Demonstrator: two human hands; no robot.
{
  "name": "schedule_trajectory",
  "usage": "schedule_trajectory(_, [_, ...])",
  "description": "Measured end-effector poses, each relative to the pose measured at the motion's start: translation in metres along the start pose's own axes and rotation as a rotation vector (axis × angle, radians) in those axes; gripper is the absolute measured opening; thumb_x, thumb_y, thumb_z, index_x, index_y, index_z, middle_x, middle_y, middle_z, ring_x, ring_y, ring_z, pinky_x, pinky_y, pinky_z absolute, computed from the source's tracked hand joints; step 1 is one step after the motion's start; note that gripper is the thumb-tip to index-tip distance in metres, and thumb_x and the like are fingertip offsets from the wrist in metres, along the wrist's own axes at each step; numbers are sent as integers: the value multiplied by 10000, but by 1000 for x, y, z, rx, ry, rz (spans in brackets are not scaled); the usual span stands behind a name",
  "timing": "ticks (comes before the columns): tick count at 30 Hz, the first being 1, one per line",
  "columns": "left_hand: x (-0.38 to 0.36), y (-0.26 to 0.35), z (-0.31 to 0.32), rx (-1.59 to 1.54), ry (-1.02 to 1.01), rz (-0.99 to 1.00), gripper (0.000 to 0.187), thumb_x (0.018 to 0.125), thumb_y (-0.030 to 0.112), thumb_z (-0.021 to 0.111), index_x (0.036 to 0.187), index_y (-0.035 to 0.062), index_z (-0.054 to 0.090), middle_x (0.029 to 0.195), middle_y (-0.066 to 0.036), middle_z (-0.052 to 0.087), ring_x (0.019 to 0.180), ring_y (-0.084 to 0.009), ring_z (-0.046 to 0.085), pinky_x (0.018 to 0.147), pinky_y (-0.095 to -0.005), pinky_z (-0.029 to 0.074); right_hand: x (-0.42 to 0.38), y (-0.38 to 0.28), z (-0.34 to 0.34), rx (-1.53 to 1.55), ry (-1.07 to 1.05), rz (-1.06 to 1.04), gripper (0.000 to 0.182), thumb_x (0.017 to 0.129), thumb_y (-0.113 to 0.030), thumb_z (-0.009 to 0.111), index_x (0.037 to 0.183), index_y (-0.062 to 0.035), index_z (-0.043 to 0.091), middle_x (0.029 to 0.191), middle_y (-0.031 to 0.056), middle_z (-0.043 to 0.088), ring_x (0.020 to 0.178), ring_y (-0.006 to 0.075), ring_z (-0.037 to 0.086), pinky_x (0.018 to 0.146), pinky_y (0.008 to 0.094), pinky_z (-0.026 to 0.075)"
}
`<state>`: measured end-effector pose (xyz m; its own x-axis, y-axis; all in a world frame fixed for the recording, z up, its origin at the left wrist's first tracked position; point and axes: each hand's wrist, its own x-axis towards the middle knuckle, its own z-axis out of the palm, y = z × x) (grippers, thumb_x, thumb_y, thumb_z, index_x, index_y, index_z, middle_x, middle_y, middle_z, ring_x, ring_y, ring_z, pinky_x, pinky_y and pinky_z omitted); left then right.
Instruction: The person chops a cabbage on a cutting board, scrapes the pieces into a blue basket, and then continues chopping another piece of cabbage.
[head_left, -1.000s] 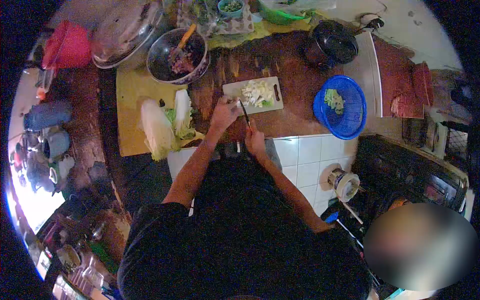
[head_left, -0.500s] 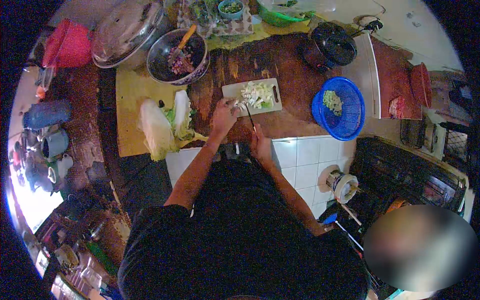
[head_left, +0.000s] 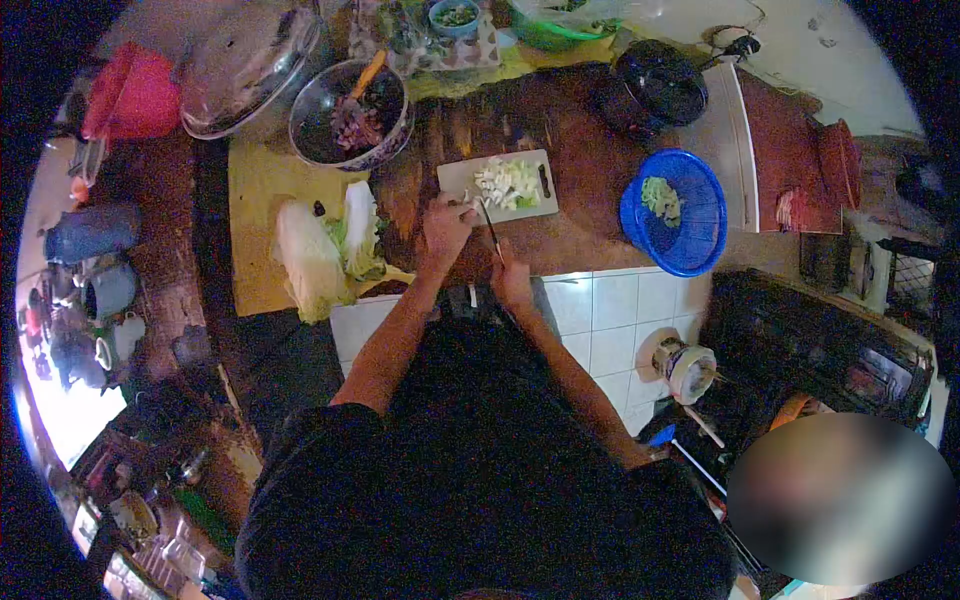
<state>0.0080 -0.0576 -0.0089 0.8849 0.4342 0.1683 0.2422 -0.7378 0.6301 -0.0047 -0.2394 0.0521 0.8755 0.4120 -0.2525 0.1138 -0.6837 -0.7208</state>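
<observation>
Left hand (head_left: pixel 447 230): fingers bunched low at the near-left corner of the cutting board (head_left: pixel 455 180), beside a few small white bits. Whether they pinch a piece, cannot tell; too small and blurred. Right hand (head_left: pixel 513 284): fingers wrapped around the handle of the knife (head_left: pixel 491 226), near the table's front edge. Blade slants up and leftward over the board, tip close to the left fingers.

Judgement on the cutting: left fingertips best curled under, knuckles toward the blade, since the gap looks slim. Short strokes, tip low, piece flat on the board. Even widths matter more than speed. Hands work at the corner, so the piece wants to sit fully on the board, or it may rock or slip off the edge.

Outward: chopped pale vegetable (head_left: pixel 508 183) heaped on the board's middle and right, beside the handle slot. Board lies flat on the brown table (head_left: pixel 590 120). Right of it, blue basket (head_left: pixel 713 215) with light green pieces (head_left: pixel 661 198) inside. Left, two leafy cabbage portions, one large (head_left: pixel 305 250), one slimmer (head_left: pixel 360 225), side by side. Beyond these, patterned bowl (head_left: pixel 397 145) with reddish bits and a wooden-handled utensil (head_left: pixel 371 73).
</observation>
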Motion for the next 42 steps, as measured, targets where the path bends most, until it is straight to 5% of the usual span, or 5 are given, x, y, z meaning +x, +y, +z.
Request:
schedule_trajectory(12, [11, 12, -5, 31, -107, -135, 165, 734, 310, 751, 839, 184, 770, 930, -78, 615, 918, -299, 602, 789, -400, 507, 2, 8, 11, -74, 109, -119, 449, 954, -184, 500, 1390, -97, 433, 772, 306, 611, 670, 507, 596, 587, 577, 452])
schedule_trajectory(17, [13, 14, -16, 41, -52, -19, 218, 739, 283, 741, 947, 219, 757, 1019, -80, 598, 935, -297, 602, 818, -396, 517, 6, 3, 1, -135, -56, 30, 489, 959, -195, 493, 1425, -97, 383, 732, 296, 607, 662, 501, 596, 577, 591, 439])
schedule_trajectory(21, [24, 15, -25, 10, -189, 51, 284, 751, 263, 728, 1035, 248, 736, 1104, -67, 591, 979, -294, 603, 811, -397, 526, 10, 26, 11, -161, 55, -115, 529, 965, -223, 486, 1457, -123, 321, 701, 297, 602, 646, 508, 588, 580, 607, 439])
schedule_trajectory(27, [34, 11, -26, 85, -323, 47, 142, 805, 276, 667, 878, 179, 741, 1011, -63, 611, 828, -310, 654, 719, -432, 539, 6, 17, -4, -255, -34, -44, 462, 974, -244, 484, 1416, -151, 389, 686, 284, 605, 607, 509, 580, 545, 597, 444])
schedule_trajectory(42, [19, 14, -7, -65, 22, 12, 143, 761, 204, 700, 881, 133, 734, 817, -126, 654, 769, -347, 645, 680, -432, 524, 14, 14, -3, -85, 68, -104, 419, 971, -197, 504, 1380, -110, 465, 744, 306, 595, 613, 462, 603, 514, 512, 440])
